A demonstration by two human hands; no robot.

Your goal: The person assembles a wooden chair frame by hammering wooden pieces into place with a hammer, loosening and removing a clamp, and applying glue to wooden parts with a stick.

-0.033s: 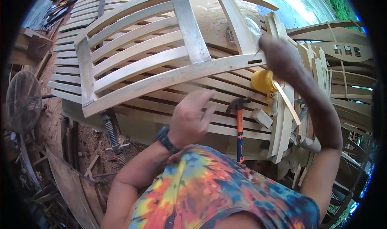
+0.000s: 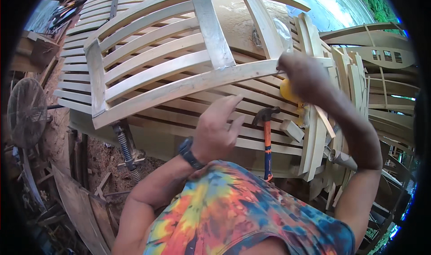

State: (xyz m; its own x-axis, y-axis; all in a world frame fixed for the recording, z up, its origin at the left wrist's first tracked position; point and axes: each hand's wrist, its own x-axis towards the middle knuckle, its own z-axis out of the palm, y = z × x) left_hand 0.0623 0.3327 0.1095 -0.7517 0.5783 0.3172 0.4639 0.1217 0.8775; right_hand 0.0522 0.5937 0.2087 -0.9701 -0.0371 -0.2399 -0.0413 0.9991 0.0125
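Observation:
A pale wooden frame [image 2: 170,88] with curved slats and crosspieces lies on a slatted wooden surface. My right hand [image 2: 305,75], slightly smeared by motion, is closed with its fingertips at the near rail of the frame, over the spot of a slot. Whatever it pinches is too small and hidden to name. My left hand [image 2: 217,127], a black watch on its wrist, hovers near the rail with thumb and fingers apart, holding nothing. A hammer [image 2: 267,138] with an orange and dark blue handle lies to its right. Behind my right hand a yellow container [image 2: 287,90] is partly hidden.
A small wood block [image 2: 292,130] lies beside the hammer, and a thin wood strip [image 2: 325,121] leans by the container. Wooden boards [image 2: 314,142] are stacked at the right. A threaded clamp [image 2: 126,151] stands below the frame's left end. A round fan [image 2: 27,112] is at far left.
My right hand has moved a little left and down onto the rail, covering the slot and more of the yellow container. My left hand has shifted slightly right.

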